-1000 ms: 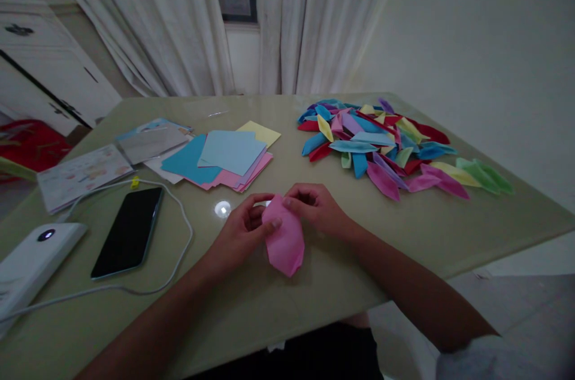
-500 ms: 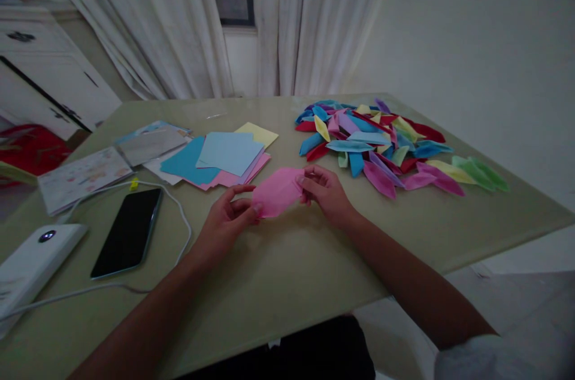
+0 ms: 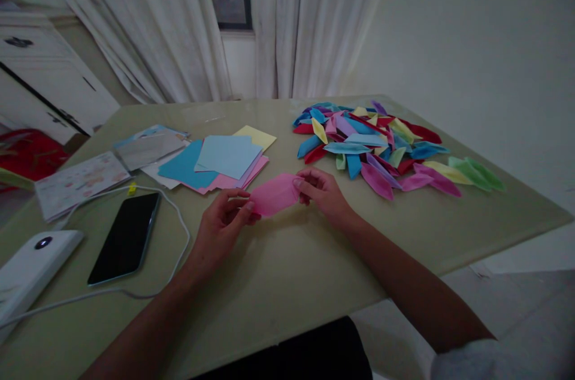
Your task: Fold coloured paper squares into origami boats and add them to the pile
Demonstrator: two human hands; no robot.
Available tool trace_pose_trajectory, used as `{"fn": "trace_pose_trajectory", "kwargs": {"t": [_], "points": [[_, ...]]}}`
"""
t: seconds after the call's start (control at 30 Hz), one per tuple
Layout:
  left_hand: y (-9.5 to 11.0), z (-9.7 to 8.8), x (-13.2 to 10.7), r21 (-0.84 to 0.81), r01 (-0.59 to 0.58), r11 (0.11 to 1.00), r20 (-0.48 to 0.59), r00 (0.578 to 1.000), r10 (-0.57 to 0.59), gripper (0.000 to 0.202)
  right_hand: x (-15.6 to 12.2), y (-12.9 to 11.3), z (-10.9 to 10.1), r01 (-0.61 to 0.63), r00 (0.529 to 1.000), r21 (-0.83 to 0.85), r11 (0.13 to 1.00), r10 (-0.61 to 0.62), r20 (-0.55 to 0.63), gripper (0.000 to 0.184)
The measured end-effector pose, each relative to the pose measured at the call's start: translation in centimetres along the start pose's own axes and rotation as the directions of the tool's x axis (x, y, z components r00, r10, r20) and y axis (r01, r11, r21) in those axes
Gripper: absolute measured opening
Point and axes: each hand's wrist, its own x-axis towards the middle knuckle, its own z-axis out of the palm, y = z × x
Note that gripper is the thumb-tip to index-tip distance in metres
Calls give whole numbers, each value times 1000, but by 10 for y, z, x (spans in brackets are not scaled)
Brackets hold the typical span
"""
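Observation:
A pink folded paper (image 3: 275, 195) is stretched between my two hands, above the table. My left hand (image 3: 227, 218) pinches its left end, thumb on top. At the opposite end, my right hand (image 3: 321, 193) grips the upper right corner between thumb and fingers. The paper's long edges look slightly curved. Behind it lies a fanned stack of square paper sheets (image 3: 230, 155) in light blue, teal, pink, purple and yellow. To the right is a heap of folded paper pieces (image 3: 359, 140) in many colours.
A black-screened phone (image 3: 126, 239), a white power bank (image 3: 33, 272) and a looping white cable (image 3: 183, 218) occupy the table's left side. Printed sheets (image 3: 81, 179) lie behind them. The table's edge (image 3: 507, 242) runs along the right.
The pink paper's outline has gone from a flat hexagon to a narrower, more rounded shape. My hands stay at its two ends, and the view has shifted slightly.

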Motion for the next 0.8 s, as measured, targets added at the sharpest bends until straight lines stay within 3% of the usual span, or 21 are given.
{"fn": "trace_pose_trajectory", "kwargs": {"t": [0.17,0.33,0.57,0.8], "points": [[-7,-1,-3,156,-121,980,-4,992,123,42,-2,0,1,-43,999,-25,999,44,25,42],[-9,-2,-6,329,-171,929,-30,981,191,41,-3,0,1,-92,995,-5,996,92,32,38],[-20,-3,1,206,-222,953,82,975,209,30,-1,0,1,-118,992,49,992,120,-26,25],[-27,-9,4,293,-327,899,143,944,297,24,1,-1,0,-137,988,51,989,140,-61,26]]}}
